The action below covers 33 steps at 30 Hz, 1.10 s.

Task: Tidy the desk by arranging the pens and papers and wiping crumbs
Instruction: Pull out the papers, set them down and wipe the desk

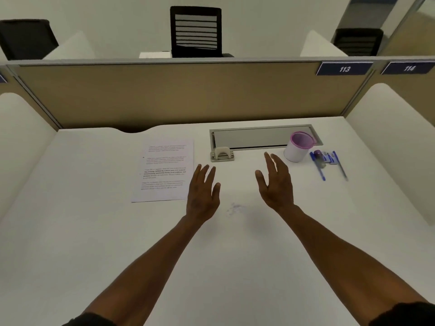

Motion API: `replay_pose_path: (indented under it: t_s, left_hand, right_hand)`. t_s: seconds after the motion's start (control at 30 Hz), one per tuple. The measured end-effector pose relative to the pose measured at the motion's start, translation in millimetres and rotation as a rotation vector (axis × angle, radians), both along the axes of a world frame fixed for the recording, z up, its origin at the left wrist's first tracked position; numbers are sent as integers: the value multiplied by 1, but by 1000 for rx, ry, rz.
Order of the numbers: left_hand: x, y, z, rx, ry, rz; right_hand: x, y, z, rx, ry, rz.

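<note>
A printed sheet of paper [163, 170] lies flat on the white desk [94, 231], left of centre. To the right stands a white cup with a pink rim [297, 147], and beside it lie several blue pens [327, 163] in a loose bunch. A faint patch of crumbs [235, 208] marks the desk between my hands. My left hand [203, 194] hovers open just right of the paper, fingers spread. My right hand [276, 182] is open too, left of the cup, holding nothing.
A metal cable tray [263, 136] with a small latch [221, 155] is set into the desk at the back. A tan partition [188, 95] closes the far side and white side panels [390, 142] flank the desk. Black chairs [195, 31] stand beyond.
</note>
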<state>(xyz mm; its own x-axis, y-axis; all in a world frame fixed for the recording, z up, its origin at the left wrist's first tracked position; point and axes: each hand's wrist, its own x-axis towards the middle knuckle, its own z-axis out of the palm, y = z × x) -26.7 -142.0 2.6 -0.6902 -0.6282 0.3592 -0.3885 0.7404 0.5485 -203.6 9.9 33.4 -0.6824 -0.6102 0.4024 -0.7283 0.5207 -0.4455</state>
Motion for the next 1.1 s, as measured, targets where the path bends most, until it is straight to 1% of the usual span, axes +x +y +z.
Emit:
replay_pose_path:
  t_s: [0.1, 0.27, 0.4, 0.47, 0.53, 0.63, 0.73, 0.87, 0.93, 1.03, 1.1]
  left_hand:
    - [-1, 18, -7, 15, -42, -16]
    - [4, 45, -26, 77, -177, -41]
    - [10, 61, -44, 127, -315, -34]
    - [12, 69, -52, 108, -373, -30]
    - [11, 78, -57, 88, -423, -24]
    - [5, 94, -61, 113, -448, 22]
    - [-5, 115, -61, 162, -415, 40]
    - [-11, 125, -56, 234, -356, 24]
    - [-9, 123, -57, 248, -331, 60]
    - [2, 117, -60, 172, -375, 189]
    - [11, 111, -62, 158, -402, 214]
  right_hand:
    - [-1, 11, -5, 48, -21, 26]
    - [4, 24, -25, 168, -44, 139]
    - [10, 27, -44, 428, -165, 223]
    - [13, 27, -48, 542, -171, 240]
    - [20, 24, -48, 604, -167, 229]
    - [36, 20, -49, 615, -160, 205]
    - [54, 18, -55, 574, -186, 243]
    - [60, 13, -54, 481, -321, 298]
    - [53, 6, -50, 438, -370, 327]
    - [39, -8, -45, 441, -299, 380]
    - [32, -15, -46, 493, -235, 451]
